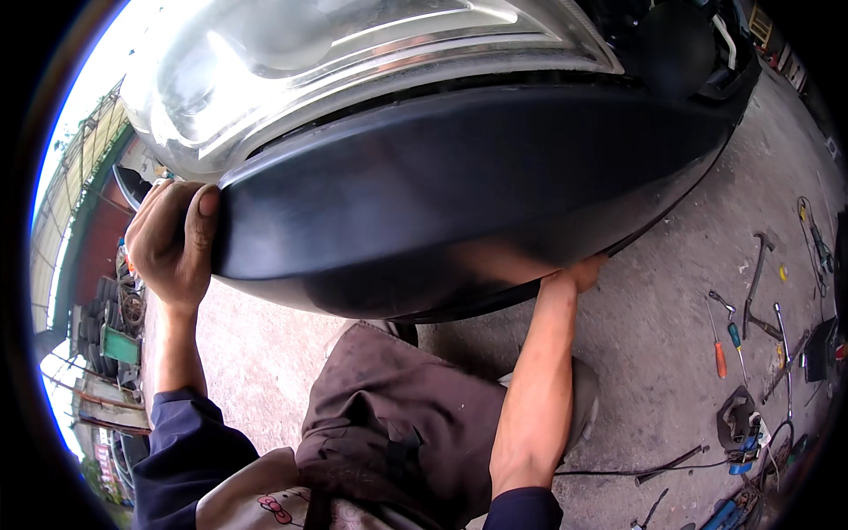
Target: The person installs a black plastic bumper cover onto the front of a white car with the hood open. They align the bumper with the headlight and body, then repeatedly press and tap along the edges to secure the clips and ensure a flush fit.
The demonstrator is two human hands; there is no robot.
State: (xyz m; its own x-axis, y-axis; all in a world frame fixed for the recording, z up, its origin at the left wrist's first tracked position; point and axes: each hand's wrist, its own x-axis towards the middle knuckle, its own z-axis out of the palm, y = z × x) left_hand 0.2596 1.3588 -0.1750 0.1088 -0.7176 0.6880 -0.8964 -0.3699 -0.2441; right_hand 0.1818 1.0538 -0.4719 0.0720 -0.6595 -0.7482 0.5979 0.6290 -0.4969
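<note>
A black car bumper [424,185] stretches across the view below a clear headlight [371,62]. At its left end, my left hand [177,231] is closed around the edge, with the thumb on the near side and the fingers curled behind. My right hand [583,272] reaches to the bumper's lower edge, right of the middle, and grips it from beneath. Most of the right fingers are hidden by the bumper. A narrow dark gap shows between the headlight and the bumper's upper edge.
On the concrete floor at right lie a hammer [756,283], an orange-handled screwdriver [720,360], a teal-handled screwdriver [735,336], a long metal wrench [783,353] and a blue-and-black tool [744,442] with a cable. Stacked tyres [99,327] stand at far left.
</note>
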